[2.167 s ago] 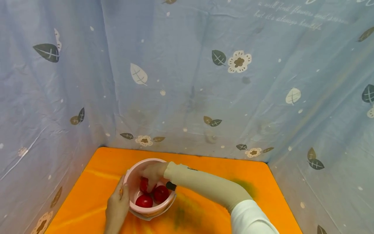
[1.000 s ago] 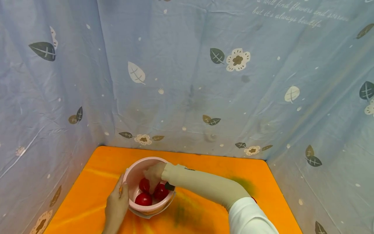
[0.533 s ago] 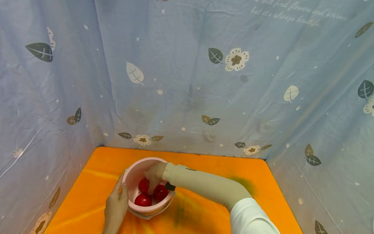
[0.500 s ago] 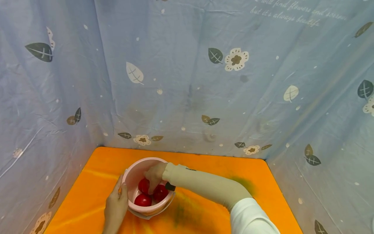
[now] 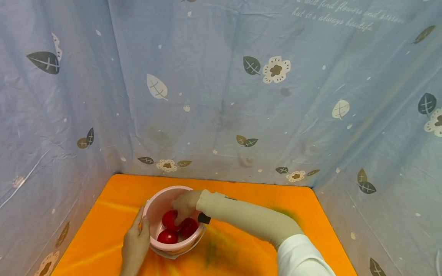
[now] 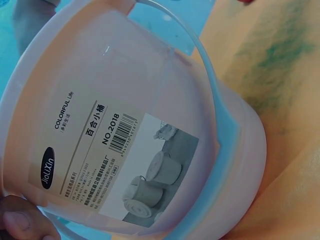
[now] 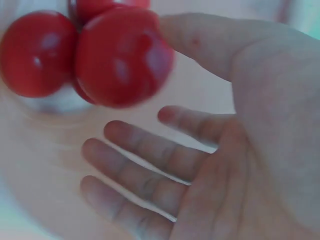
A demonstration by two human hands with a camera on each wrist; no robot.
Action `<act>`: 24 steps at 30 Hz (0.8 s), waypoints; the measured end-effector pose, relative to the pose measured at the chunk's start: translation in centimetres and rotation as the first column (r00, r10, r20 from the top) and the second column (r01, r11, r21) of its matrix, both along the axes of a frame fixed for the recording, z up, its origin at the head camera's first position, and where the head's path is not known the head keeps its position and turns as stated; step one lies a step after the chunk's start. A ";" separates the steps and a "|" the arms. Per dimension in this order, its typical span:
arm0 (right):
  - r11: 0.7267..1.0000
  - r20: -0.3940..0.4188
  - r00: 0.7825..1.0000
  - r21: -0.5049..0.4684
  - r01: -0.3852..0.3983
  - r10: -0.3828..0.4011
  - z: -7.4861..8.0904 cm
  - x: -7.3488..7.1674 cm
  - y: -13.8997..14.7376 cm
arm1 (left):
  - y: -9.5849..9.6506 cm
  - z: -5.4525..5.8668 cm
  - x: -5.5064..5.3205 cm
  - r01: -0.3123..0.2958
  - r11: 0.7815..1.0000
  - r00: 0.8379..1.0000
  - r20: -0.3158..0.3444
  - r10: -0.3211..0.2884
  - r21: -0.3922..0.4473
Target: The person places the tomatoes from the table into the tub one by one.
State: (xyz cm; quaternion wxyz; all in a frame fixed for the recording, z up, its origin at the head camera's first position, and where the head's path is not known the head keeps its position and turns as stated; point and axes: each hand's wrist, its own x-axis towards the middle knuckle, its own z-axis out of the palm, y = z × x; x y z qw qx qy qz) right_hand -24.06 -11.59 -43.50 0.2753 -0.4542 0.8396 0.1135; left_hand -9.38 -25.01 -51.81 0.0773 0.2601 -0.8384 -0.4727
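Observation:
A pink plastic bucket [image 5: 177,245] stands tilted on the orange cloth, several glossy red balls [image 5: 167,237] inside it. My left hand [image 5: 136,241] holds the bucket by its left side; in the left wrist view the thumb [image 6: 22,220] lies by the rim, next to a printed label [image 6: 115,160]. Reaching over the far right rim, my right hand [image 5: 186,203] is down in the bucket. In the right wrist view its thumb tip meets the nearest red ball [image 7: 125,57], while the other fingers [image 7: 145,155] extend loosely apart below it, gripping nothing.
The orange cloth [image 5: 241,245] covers the table and has dark green stains. Blue printed curtains [image 5: 221,96] enclose the left, back and right sides. The bucket's pale handle [image 6: 220,115] hangs down its side. A small red thing [image 6: 245,1] peeks in at the left wrist view's top edge.
The right hand gripped a red ball earlier; now its fingers have loosened and drawn slightly back from it. The left hand keeps its place on the bucket. The head view has shifted slightly.

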 end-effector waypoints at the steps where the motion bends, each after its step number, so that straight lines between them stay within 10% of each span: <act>1: 1.000 0.013 1.000 -0.018 0.007 -0.007 0.3 -0.1 0.1 | 0.0 0.0 0.0 0.003 1.000 1.000 0.000 -0.003 0.002; 8: 0.965 0.063 0.997 -0.262 -0.020 0.038 5.0 -2.3 1.4 | -0.1 0.1 -0.3 0.008 1.000 0.999 0.036 -0.007 -0.006; 15: 0.832 0.111 0.988 -0.533 0.152 -0.109 11.2 -4.0 7.1 | 0.0 -0.1 -0.5 0.025 1.000 0.999 0.038 -0.025 -0.001; 24: 0.686 0.017 0.923 -0.664 0.298 -0.384 9.0 -3.4 16.4 | -0.3 -0.4 -0.6 0.001 1.000 0.999 0.041 -0.001 0.009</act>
